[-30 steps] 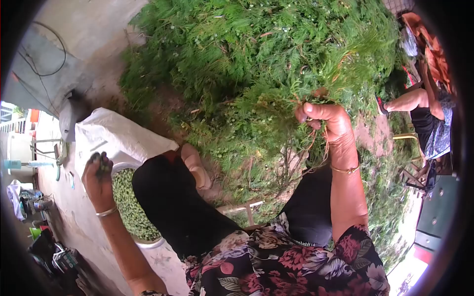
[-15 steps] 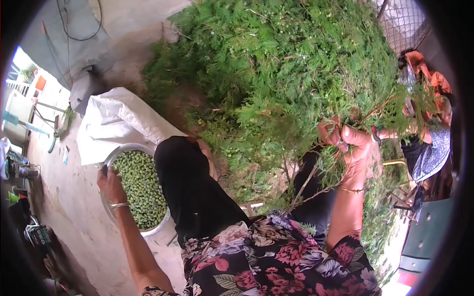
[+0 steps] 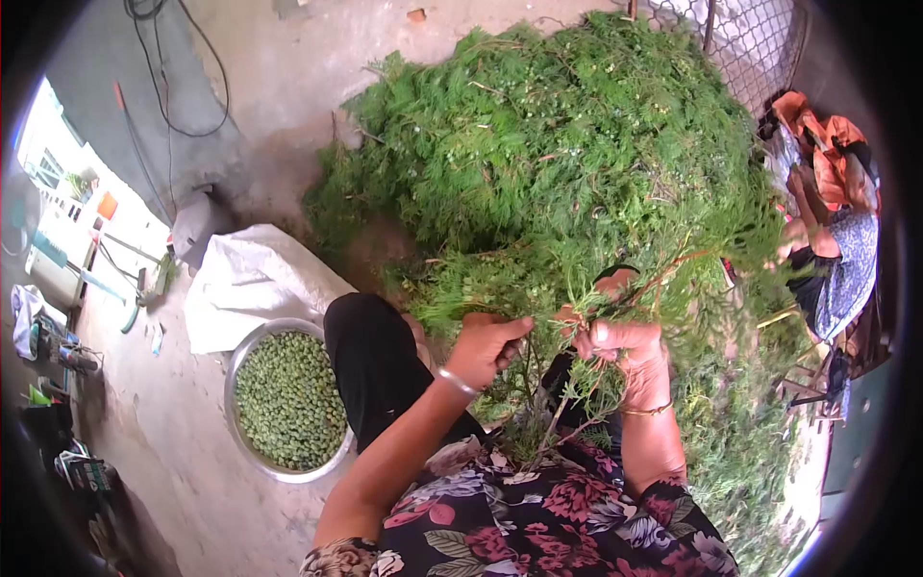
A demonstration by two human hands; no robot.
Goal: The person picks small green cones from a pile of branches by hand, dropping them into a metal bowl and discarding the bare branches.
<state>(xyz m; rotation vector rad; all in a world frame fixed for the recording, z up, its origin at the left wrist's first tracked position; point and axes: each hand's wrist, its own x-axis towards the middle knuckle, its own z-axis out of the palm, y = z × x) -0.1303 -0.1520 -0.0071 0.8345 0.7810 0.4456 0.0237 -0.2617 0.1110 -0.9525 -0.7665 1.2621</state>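
Note:
My right hand is closed round the stems of a leafy green branch, whose twigs spread over my lap and off to the right. Just left of it, my left hand, with a silver bangle at the wrist, has its fingers curled beside the twigs; whether anything is between them is too small to tell. A metal basin full of small green cones or berries stands on the floor to the left of my knee.
A big heap of green branches lies in front. Behind the basin is a white sack. Another person sits at the right, near a wire fence. Tools and cables line the left side.
My left hand has moved from the basin across to the branch beside my right hand. My right hand still grips the branch, a little lower and further left. The whole view has shifted.

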